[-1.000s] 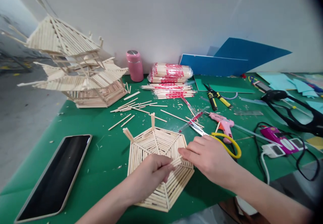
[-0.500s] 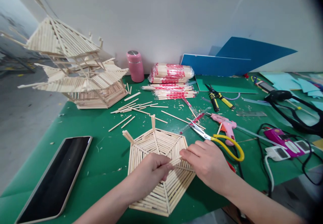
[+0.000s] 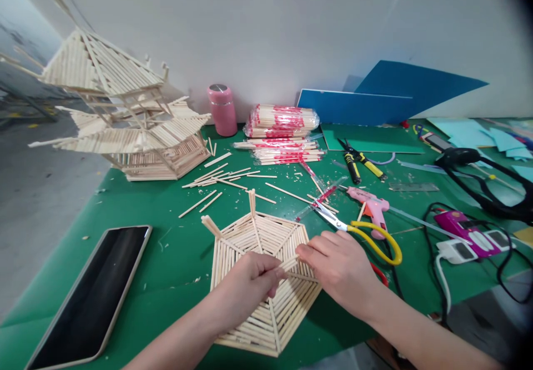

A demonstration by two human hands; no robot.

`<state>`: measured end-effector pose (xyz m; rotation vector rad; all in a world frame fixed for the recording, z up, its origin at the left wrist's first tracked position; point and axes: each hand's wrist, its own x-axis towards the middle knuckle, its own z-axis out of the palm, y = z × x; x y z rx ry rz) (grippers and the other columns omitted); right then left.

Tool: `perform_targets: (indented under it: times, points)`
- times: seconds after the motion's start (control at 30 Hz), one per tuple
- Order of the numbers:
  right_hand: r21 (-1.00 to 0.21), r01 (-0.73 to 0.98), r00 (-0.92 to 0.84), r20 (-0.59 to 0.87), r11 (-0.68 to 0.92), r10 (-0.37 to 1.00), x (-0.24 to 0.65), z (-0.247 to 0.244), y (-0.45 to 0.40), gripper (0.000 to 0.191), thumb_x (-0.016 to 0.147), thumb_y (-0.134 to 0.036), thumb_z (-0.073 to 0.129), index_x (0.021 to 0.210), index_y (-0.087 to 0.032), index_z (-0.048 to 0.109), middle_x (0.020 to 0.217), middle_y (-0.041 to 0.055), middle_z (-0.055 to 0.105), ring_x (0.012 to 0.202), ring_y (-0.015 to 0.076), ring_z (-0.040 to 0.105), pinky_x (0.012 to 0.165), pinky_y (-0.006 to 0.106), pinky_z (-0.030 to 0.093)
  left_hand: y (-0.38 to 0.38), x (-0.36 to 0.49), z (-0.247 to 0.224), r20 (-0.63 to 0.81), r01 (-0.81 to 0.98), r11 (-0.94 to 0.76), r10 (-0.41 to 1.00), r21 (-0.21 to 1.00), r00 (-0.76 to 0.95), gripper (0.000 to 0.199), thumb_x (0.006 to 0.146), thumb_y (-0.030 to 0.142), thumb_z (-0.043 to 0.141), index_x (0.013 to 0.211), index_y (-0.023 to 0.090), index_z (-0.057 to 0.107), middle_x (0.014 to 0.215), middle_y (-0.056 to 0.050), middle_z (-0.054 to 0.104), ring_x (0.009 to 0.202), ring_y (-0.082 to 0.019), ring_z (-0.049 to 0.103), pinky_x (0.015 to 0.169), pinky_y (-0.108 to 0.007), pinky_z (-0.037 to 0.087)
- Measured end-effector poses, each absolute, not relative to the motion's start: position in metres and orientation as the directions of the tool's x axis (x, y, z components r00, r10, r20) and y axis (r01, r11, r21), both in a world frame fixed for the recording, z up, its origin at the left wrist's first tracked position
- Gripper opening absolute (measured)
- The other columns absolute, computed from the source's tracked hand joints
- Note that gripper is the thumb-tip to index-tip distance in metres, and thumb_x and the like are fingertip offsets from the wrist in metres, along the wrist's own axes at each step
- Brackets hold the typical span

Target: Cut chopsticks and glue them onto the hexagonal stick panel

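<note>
The hexagon panel of sticks lies flat on the green mat, near me, in the middle. Most of its sections look filled with sticks already; I judge only the right side is not finished. My left hand pinches one thin stick over the panel, and my right hand closes its fingertips on the other end of this stick. Just right lie the yellow scissors and the pink glue gun; far left stands the stick pagoda.
</note>
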<state>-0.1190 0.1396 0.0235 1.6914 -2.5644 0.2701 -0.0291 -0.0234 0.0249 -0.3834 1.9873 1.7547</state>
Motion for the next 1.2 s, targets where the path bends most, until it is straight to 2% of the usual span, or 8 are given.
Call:
perform_targets:
  times: [0.17, 0.37, 0.5, 0.67, 0.87, 1.03, 1.1, 1.2]
  points:
    - [-0.126, -0.902, -0.431, 0.208, 0.413, -0.878, -0.122, 0.029, 0.135, 0.018, 0.084, -0.020, 0.039, 0.088, -0.020, 0.057, 0.065, -0.0002, 0.055, 0.064, 0.0146, 0.043, 0.057, 0.029, 0.022, -0.018, -0.032, 0.029, -0.527, -0.529, -0.039, 0.045, 0.848, -0.849, 0.029, 0.077, 0.033, 0.041, 0.053, 0.017, 0.039, 0.046, 0.006, 0.035, 0.041, -0.006, 0.025, 0.041, -0.021, 0.016]
    - [-0.162, -0.934, -0.336, 0.094, 0.319, -0.937, -0.132, 0.050, 0.135, 0.016, 0.083, -0.019, 0.042, 0.086, -0.022, 0.058, 0.068, -0.0009, 0.056, 0.066, 0.0143, 0.044, 0.057, 0.029, 0.022, -0.030, -0.035, 0.040, -0.497, -0.489, 0.091, 0.190, 0.868, -0.847, 0.033, 0.078, 0.036, 0.041, 0.051, 0.017, 0.040, 0.046, 0.006, 0.035, 0.042, -0.007, 0.025, 0.042, -0.022, 0.018]
    - [-0.205, -0.961, -0.186, -0.013, 0.185, -0.982, -0.134, 0.064, 0.136, 0.016, 0.082, -0.020, 0.045, 0.073, -0.023, 0.058, 0.063, -0.0032, 0.055, 0.064, 0.0132, 0.043, 0.055, 0.029, 0.021, -0.041, -0.034, 0.046, -0.507, -0.455, 0.227, 0.313, 0.861, -0.803, 0.032, 0.076, 0.036, 0.043, 0.051, 0.016, 0.042, 0.048, 0.005, 0.036, 0.044, -0.007, 0.027, 0.042, -0.021, 0.020]
    - [-0.346, -0.919, -0.142, -0.163, 0.191, -0.976, -0.147, 0.072, 0.140, 0.019, 0.083, -0.023, 0.046, 0.070, -0.023, 0.059, 0.061, -0.0042, 0.056, 0.064, 0.0121, 0.048, 0.059, 0.027, 0.028, -0.052, -0.033, 0.054, -0.503, -0.435, 0.254, 0.375, 0.864, -0.779, 0.030, 0.076, 0.034, 0.046, 0.051, 0.015, 0.045, 0.049, 0.005, 0.040, 0.046, -0.008, 0.032, 0.045, -0.021, 0.024]
    - [-0.645, -0.649, -0.467, -0.079, 0.402, -0.881, -0.161, 0.062, 0.142, 0.020, 0.086, -0.025, 0.038, 0.090, -0.022, 0.057, 0.084, 0.0014, 0.061, 0.076, 0.0140, 0.053, 0.065, 0.027, 0.039, -0.050, -0.028, 0.043, -0.498, -0.573, -0.093, 0.395, 0.814, -0.772, 0.023, 0.075, 0.032, 0.051, 0.067, 0.011, 0.058, 0.049, 0.004, 0.044, 0.041, -0.004, 0.029, 0.041, -0.020, 0.017]
    - [-0.935, -0.239, -0.543, -0.097, 0.264, -0.834, -0.139, 0.052, 0.130, 0.016, 0.083, -0.029, 0.044, 0.094, -0.020, 0.051, 0.084, 0.0013, 0.056, 0.075, 0.0122, 0.051, 0.065, 0.025, 0.042, -0.039, -0.025, 0.026, -0.481, -0.576, -0.311, 0.334, 0.756, -0.811, 0.023, 0.074, 0.032, 0.054, 0.071, 0.010, 0.061, 0.048, 0.004, 0.048, 0.037, -0.003, 0.029, 0.039, -0.019, 0.016]
    - [-0.973, -0.127, -0.535, -0.098, 0.194, -0.839, -0.130, 0.047, 0.124, 0.017, 0.079, -0.030, 0.050, 0.092, -0.019, 0.052, 0.081, 0.0006, 0.053, 0.071, 0.0110, 0.048, 0.061, 0.023, 0.041, -0.035, -0.024, 0.022, -0.475, -0.565, -0.357, 0.312, 0.744, -0.823, 0.023, 0.074, 0.032, 0.055, 0.070, 0.010, 0.061, 0.047, 0.003, 0.049, 0.037, -0.003, 0.031, 0.038, -0.019, 0.016]
    - [-0.979, -0.091, -0.526, -0.107, 0.181, -0.844, -0.126, 0.042, 0.117, 0.017, 0.078, -0.033, 0.051, 0.074, -0.017, 0.053, 0.064, -0.0026, 0.045, 0.059, 0.0091, 0.039, 0.053, 0.021, 0.034, -0.031, -0.024, 0.021, -0.476, -0.559, -0.380, 0.295, 0.737, -0.829, 0.023, 0.073, 0.032, 0.056, 0.070, 0.010, 0.062, 0.047, 0.002, 0.049, 0.037, -0.003, 0.032, 0.038, -0.019, 0.016]
